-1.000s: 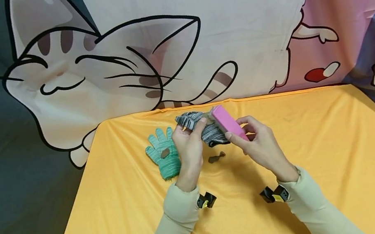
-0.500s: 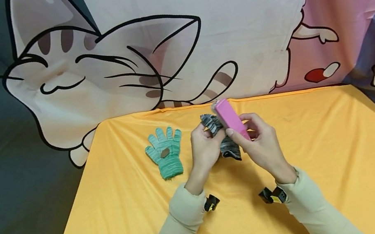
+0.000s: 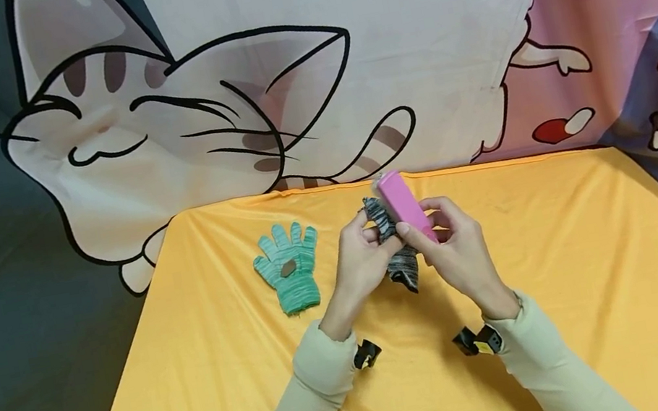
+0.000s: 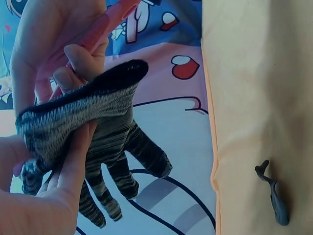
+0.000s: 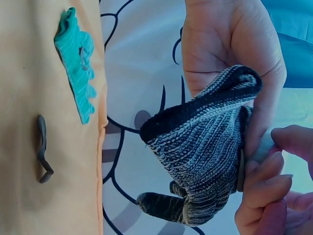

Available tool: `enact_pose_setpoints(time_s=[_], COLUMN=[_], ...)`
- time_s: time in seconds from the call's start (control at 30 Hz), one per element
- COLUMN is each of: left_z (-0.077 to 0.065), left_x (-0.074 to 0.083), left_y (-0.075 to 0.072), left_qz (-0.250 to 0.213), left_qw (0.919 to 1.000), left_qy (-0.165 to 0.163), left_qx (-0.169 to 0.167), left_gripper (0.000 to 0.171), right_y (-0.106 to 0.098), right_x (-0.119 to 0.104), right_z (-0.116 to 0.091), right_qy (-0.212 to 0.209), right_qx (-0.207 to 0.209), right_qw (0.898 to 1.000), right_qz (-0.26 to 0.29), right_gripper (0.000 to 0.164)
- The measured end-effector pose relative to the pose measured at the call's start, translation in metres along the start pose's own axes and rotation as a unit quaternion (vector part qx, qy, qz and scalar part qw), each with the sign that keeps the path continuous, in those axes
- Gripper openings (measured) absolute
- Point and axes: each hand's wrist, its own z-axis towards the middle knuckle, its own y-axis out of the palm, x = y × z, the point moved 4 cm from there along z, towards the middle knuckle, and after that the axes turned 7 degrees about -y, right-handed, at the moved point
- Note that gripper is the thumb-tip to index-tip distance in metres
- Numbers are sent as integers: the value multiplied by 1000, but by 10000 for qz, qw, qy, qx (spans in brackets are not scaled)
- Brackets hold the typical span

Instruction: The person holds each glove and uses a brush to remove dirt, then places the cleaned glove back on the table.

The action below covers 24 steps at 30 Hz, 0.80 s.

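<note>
My left hand [image 3: 360,259] pinches a black-and-grey knit glove [image 3: 402,267] in the air above the table, its cuff hanging toward me. Close against the glove, my right hand [image 3: 459,245] grips a pink brush [image 3: 402,198] with a pale, bristle-like edge facing left. In the left wrist view, several fingers of the glove [image 4: 112,147] dangle and its dark cuff gapes. From the right wrist, the knit glove [image 5: 200,142] shows its cuff upward; a dark patch lies near my fingertips at its side. Whether the bristles touch the knit cannot be made out.
A green glove [image 3: 300,288] lies flat at the left, with a brown lump [image 3: 288,268] on its palm. On the yellow tablecloth [image 3: 585,307] rests a dark, twisted strip [image 4: 278,198], hidden in the head view. Printed cat fabric [image 3: 209,124] hangs behind the table.
My left hand has moved right and turned, bringing the knit glove nearer the brush. The glove's cuff now hangs lower, toward me. The brush has shifted slightly right and up.
</note>
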Motion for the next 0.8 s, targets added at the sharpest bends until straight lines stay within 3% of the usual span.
enact_pose_setpoints(time_s=[0.27,0.67,0.8], left_z=[-1,0,-1], left_x=[2,10,11], left_y=[-16,-37,-38], left_qz=[-462,-1242,-1389], left_qw=[9952,9750,9696], left_qy=[-277,349,505], left_qx=[816,1808,1950], left_gripper=[33,29,27], right_y=[4,6,7], right_x=[3,3,3], right_z=[0,-1,-1], right_qy=[213,387,348], right_qx=[-327,-768,-794], right_qw=[9992,9960,9958], right_qz=[-67,-232,-301], right_gripper=[30,27,27])
